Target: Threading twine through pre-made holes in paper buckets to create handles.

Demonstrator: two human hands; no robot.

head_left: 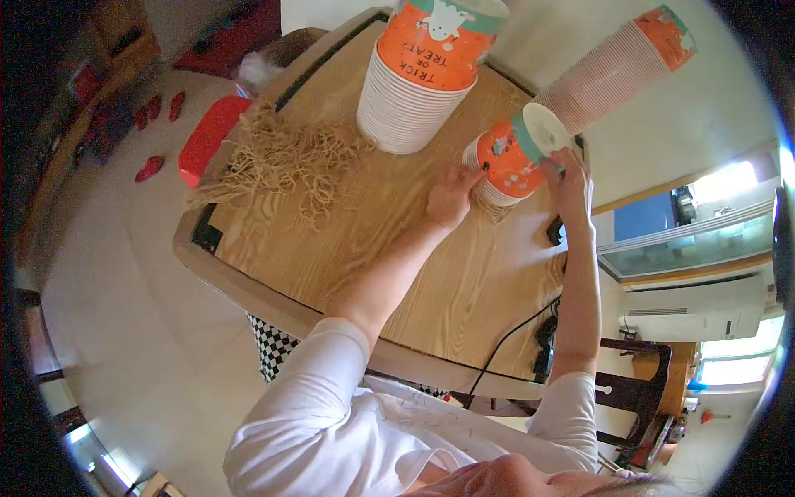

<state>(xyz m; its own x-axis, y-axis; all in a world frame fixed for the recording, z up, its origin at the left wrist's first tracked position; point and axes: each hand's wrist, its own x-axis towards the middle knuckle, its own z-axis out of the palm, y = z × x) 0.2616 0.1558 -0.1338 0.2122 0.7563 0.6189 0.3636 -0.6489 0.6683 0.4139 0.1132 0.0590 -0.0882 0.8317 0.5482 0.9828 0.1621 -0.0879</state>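
Note:
A short nested stack of orange and green paper cups stands upside down near the table's right side, its pale round base tilted toward me. My left hand is closed on its left side, low down near the white rims. On the right, my right hand grips its edge by the green band, fingers bent against it. Beyond it rises a tall inverted stack of larger paper cups, with many white rims showing. Another long stack of paper cups leans at the far right.
Tangled straw-coloured twine spreads over the table's left part. The wood-grain table has a dark-trimmed edge. A black cable runs over its near right edge. Left of it sits a red stool; a dark wooden chair stands right.

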